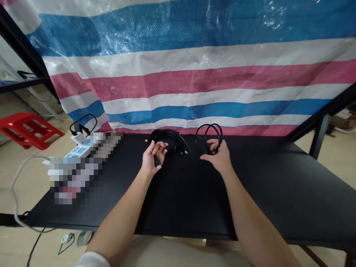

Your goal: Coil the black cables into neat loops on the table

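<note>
A black cable lies in loops on the black table (178, 200), near its far edge. My left hand (152, 155) is closed on one end of the cable, and a small plug (157, 163) with a light tip sticks out below the fingers. My right hand (218, 154) grips a coiled loop of the black cable (210, 131), which stands up above the fingers. More loose loops of cable (169, 138) lie between and behind the two hands, with a few light-tipped connectors showing.
A white and blue power strip (80, 147) with a black cord sits at the table's left end beside a blurred patch. A striped plastic tarp (194, 74) hangs behind the table. A red plastic stool (26, 128) stands on the floor at left. Black frame posts stand at right.
</note>
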### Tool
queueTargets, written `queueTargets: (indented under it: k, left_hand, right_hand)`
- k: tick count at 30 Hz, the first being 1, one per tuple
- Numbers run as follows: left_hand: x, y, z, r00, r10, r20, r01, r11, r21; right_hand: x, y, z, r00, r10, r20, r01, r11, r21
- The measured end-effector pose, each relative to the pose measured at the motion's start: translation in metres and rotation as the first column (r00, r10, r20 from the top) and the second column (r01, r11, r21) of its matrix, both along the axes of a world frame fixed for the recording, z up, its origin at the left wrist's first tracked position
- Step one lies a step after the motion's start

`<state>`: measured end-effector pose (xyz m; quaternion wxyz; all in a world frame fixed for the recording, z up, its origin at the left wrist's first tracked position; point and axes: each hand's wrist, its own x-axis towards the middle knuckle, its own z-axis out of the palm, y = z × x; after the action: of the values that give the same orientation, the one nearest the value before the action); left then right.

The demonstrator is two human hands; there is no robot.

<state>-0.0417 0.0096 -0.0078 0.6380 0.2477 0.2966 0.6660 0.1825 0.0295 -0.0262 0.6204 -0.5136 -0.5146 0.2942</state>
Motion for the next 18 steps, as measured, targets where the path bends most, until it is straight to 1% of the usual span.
queueTargets:
  k: [1, 2, 3, 4, 5, 6, 7, 9, 10, 12, 14, 16, 18]
  left_hand:
    - [-0.003, 0.001, -0.001, 1.0, 0.01, -0.006, -0.01, 1.0, 0.002]
    - [-0.005, 0.001, -0.002, 1.0, 0.02, -0.007, -0.02, 1.0, 0.002]
    - [-0.007, 0.002, -0.003, 0.999, 0.034, -0.003, -0.034, 0.999, 0.004]
    - [-0.009, 0.002, -0.003, 0.999, 0.05, 0.005, -0.05, 0.999, 0.005]
    - [-0.009, 0.003, -0.004, 0.998, 0.067, 0.015, -0.067, 0.998, 0.004]
    - [-0.009, 0.003, -0.004, 0.997, 0.078, 0.023, -0.078, 0.997, -0.003]
    - [-0.007, 0.002, -0.004, 0.997, 0.079, 0.027, -0.079, 0.997, -0.014]
    - [-0.001, 0.001, -0.004, 0.999, 0.047, 0.027, -0.046, 0.998, -0.049]
    - [0.003, 0.0, -0.004, 0.999, 0.019, 0.027, -0.017, 0.998, -0.066]
    - [0.013, -0.003, -0.004, 0.999, -0.032, 0.041, 0.036, 0.995, -0.088]
    - [0.021, -0.005, -0.005, 0.995, -0.067, 0.071, 0.074, 0.992, -0.103]
    - [0.027, -0.007, -0.006, 0.99, -0.096, 0.101, 0.11, 0.984, -0.14]
    - [0.03, -0.008, -0.007, 0.986, -0.113, 0.123, 0.135, 0.972, -0.19]
  right_hand:
    - [-0.002, 0.0, 0.0, 0.994, -0.09, 0.058, 0.092, 0.995, -0.03]
    - [-0.004, 0.0, 0.0, 0.98, -0.183, 0.079, 0.188, 0.98, -0.061]
    - [-0.004, 0.002, -0.001, 0.962, -0.268, 0.054, 0.272, 0.958, -0.091]
    - [-0.003, 0.003, 0.0, 0.945, -0.327, -0.013, 0.324, 0.939, -0.12]
    - [-0.002, 0.005, 0.0, 0.931, -0.348, -0.113, 0.331, 0.932, -0.146]
    - [-0.001, 0.007, 0.001, 0.919, -0.32, -0.231, 0.289, 0.944, -0.159]
    - [0.0, 0.008, 0.002, 0.903, -0.25, -0.351, 0.208, 0.966, -0.154]
    - [-0.001, 0.008, 0.004, 0.842, -0.05, -0.537, -0.004, 0.995, -0.1]
    - [-0.004, 0.006, 0.006, 0.802, 0.045, -0.595, -0.108, 0.992, -0.071]
    - [-0.014, 0.002, 0.008, 0.725, 0.17, -0.667, -0.26, 0.965, -0.038]
    - [-0.027, -0.002, 0.008, 0.666, 0.235, -0.708, -0.359, 0.933, -0.028]
    - [-0.04, -0.004, 0.006, 0.632, 0.263, -0.729, -0.418, 0.908, -0.034]
    - [-0.05, -0.004, 0.004, 0.621, 0.267, -0.737, -0.442, 0.896, -0.048]
